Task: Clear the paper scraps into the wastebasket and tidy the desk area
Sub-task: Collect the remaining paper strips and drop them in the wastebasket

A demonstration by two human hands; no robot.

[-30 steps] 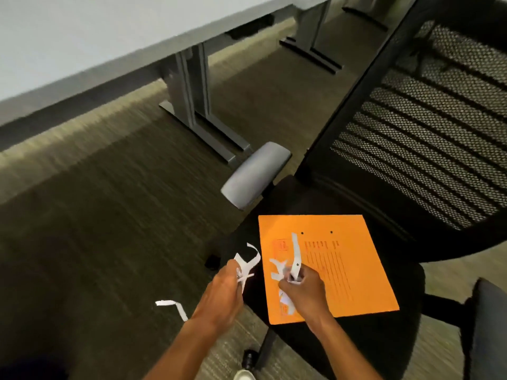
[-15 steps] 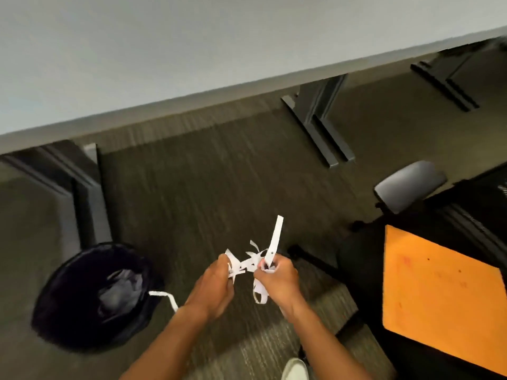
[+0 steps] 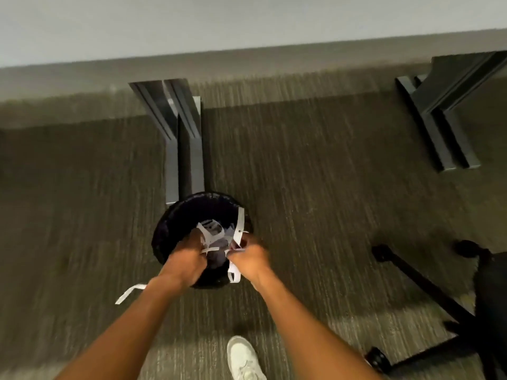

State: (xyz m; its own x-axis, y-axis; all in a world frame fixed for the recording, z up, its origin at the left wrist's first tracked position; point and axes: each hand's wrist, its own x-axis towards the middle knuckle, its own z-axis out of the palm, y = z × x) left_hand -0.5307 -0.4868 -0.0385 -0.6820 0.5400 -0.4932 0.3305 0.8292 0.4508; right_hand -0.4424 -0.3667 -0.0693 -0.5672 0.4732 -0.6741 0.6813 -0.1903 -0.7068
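A: Head view: where are the hands?
B: Both hang over the mouth of the black wastebasket (image 3: 175, 223). The left hand (image 3: 184, 266) is curled tight on a bunch of white paper scraps (image 3: 210, 237); the right hand (image 3: 248, 259) is likewise closed on them, with one strip (image 3: 240, 221) standing up past its fingers and a loop (image 3: 234, 271) drooping below it.
A: Anything loose?
B: A strip (image 3: 129, 292) shows just left of the left wrist; whether it hangs from that hand or lies on the carpet (image 3: 315, 187) I cannot tell.
A: And inside the basket?
B: Pale crumpled paper between the two hands, blurred.
A: Around them?
B: A bench leg (image 3: 186, 138) beyond the hands touches the basket's far rim. A chair base (image 3: 428, 292) sits well right of the right hand, a white shoe (image 3: 244, 357) near the right forearm.
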